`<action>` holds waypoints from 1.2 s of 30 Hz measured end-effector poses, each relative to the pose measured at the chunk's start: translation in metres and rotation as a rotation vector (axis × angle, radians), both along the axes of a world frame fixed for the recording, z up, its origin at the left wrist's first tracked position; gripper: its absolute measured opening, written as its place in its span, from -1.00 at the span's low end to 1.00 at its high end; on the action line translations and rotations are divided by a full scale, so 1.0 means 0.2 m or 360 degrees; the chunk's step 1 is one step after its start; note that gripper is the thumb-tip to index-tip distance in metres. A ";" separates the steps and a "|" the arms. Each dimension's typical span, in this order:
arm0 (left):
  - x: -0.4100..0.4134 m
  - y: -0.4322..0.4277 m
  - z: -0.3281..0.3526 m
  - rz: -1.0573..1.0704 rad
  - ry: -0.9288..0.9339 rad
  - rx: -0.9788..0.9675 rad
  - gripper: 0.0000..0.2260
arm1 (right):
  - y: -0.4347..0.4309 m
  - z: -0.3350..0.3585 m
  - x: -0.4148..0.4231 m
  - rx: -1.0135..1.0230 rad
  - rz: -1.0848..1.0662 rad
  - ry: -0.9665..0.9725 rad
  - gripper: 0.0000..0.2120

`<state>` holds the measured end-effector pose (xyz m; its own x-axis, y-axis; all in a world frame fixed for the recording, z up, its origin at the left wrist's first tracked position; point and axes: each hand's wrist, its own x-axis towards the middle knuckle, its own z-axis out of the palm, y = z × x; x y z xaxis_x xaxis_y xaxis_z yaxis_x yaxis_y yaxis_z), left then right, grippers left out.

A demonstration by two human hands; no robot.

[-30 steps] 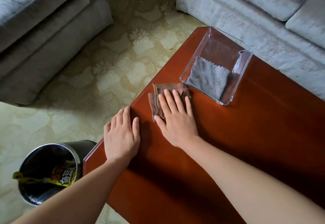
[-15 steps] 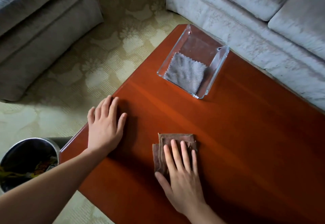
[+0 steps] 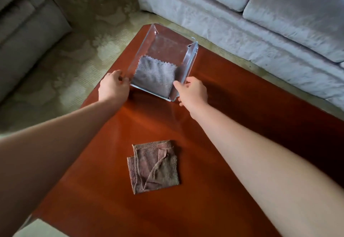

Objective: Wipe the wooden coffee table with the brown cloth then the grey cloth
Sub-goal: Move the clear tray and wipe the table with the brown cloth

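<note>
**Both hands on the clear tray, brown cloth left lying on the counter**

The folded brown terry cloth (image 3: 154, 168) lies flat at lower centre of the frame, with neither hand on it. The grey cloth with zigzag-cut edges (image 3: 155, 77) lies in the near half of a clear rectangular plastic tray (image 3: 190, 61) above centre.

Both bare arms reach forward to the tray. The left hand (image 3: 113, 87) has its fingers curled round the tray's near left corner. The right hand (image 3: 193, 92) pinches the right wall close to the near corner, thumb inside and fingers outside. Whether the tray is lifted cannot be told.

The glossy reddish-brown wooden counter (image 3: 232, 125) carries both cloths and the tray. A pale grey velvet sofa (image 3: 242, 13) fills the upper right, a darker grey armchair (image 3: 24, 41) the upper left, and a cream floral-patterned carpet (image 3: 93, 22) lies between them.
</note>
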<state>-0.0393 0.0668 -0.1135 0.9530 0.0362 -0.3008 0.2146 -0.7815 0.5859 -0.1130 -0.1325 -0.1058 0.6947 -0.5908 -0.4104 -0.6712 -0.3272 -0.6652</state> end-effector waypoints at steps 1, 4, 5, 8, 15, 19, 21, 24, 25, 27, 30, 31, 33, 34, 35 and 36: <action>0.01 0.00 0.00 -0.0010 0.0020 0.0000 -0.65 | 0.00 -0.01 0.02 0.0032 -0.0024 0.0010 -0.65; 0.04 0.00 -0.03 0.0118 0.0078 -0.0195 -0.84 | -0.01 -0.03 0.07 0.0048 -0.0107 0.0077 -0.72; 0.05 -0.01 -0.04 0.0176 0.0110 -0.0248 -0.85 | -0.02 -0.05 0.08 0.0029 -0.0121 0.0083 -0.74; 0.08 -0.04 -0.03 0.0299 0.0146 -0.0371 -0.70 | -0.04 -0.09 0.10 0.0016 -0.0165 0.0089 -0.78; -0.15 -0.24 0.03 0.0166 0.0150 -0.0463 -0.70 | -0.26 -0.09 -0.21 -0.0040 -0.0160 0.0158 -0.70; -0.36 -0.52 0.05 0.0027 0.0220 -0.0496 -0.72 | -0.48 -0.07 -0.52 -0.0078 -0.0314 0.0177 -0.65; -0.47 -0.66 0.02 -0.0036 0.0254 -0.0480 -0.71 | -0.61 -0.05 -0.68 -0.0103 -0.0356 0.0214 -0.66; -0.64 -0.88 0.00 -0.0110 0.0333 -0.0528 -0.70 | -0.80 -0.04 -0.90 -0.0137 -0.0426 0.0262 -0.68; -0.70 -0.96 0.00 -0.0133 0.0349 -0.0544 -0.70 | -0.86 -0.04 -0.98 -0.0153 -0.0449 0.0267 -0.68; -0.81 -1.09 0.00 -0.0167 0.0362 -0.0575 -0.69 | -0.96 -0.03 -1.11 -0.0180 -0.0483 0.0284 -0.67; -0.97 -1.25 -0.03 -0.0209 0.0395 -0.0601 -0.70 | -1.10 -0.02 -1.28 -0.0186 -0.0507 0.0343 -0.65; -1.01 -1.28 -0.03 -0.0221 0.0410 -0.0604 -0.72 | -1.13 -0.02 -1.33 -0.0187 -0.0504 0.0356 -0.64; -1.08 -1.34 -0.05 -0.0249 0.0439 -0.0595 -0.75 | -1.19 -0.03 -1.40 -0.0189 -0.0487 0.0371 -0.63; -1.11 -1.36 -0.06 -0.0258 0.0444 -0.0584 -0.75 | -1.21 -0.04 -1.43 -0.0188 -0.0476 0.0376 -0.63; -1.12 -1.38 -0.07 -0.0261 0.0444 -0.0575 -0.75 | -1.23 -0.05 -1.44 -0.0189 -0.0468 0.0373 -0.63; -1.14 -1.39 -0.08 -0.0262 0.0440 -0.0568 -0.73 | -1.25 -0.06 -1.46 -0.0190 -0.0469 0.0365 -0.62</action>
